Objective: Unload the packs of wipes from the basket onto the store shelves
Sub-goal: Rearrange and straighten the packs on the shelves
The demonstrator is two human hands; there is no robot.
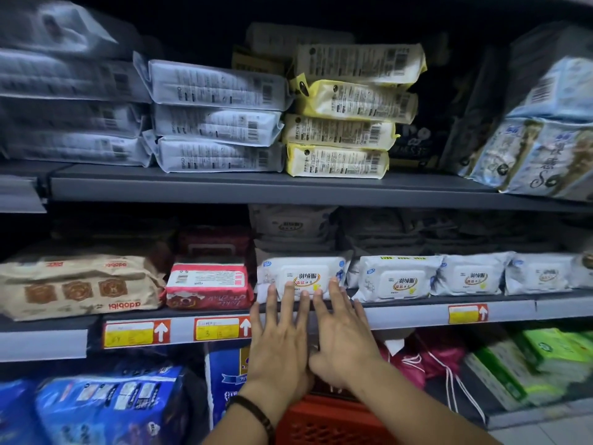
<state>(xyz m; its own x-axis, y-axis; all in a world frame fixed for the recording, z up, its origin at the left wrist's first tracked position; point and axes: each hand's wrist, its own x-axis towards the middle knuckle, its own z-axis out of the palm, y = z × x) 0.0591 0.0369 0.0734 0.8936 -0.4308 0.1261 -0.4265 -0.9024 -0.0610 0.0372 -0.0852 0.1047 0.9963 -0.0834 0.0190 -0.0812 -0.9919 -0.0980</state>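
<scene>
basket low, hands on pack

red basket (pixel 321 422) sits under the wrists. left hand (pixel 276 342) and right hand (pixel 340 332) lie flat, fingers straight, tips pressing white pack (pixel 301 271) on middle shelf (pixel 401 314), just beside red pack (pixel 208 285).

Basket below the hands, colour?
The basket is red, with a mesh-like wall; the head view shows it best.
</scene>
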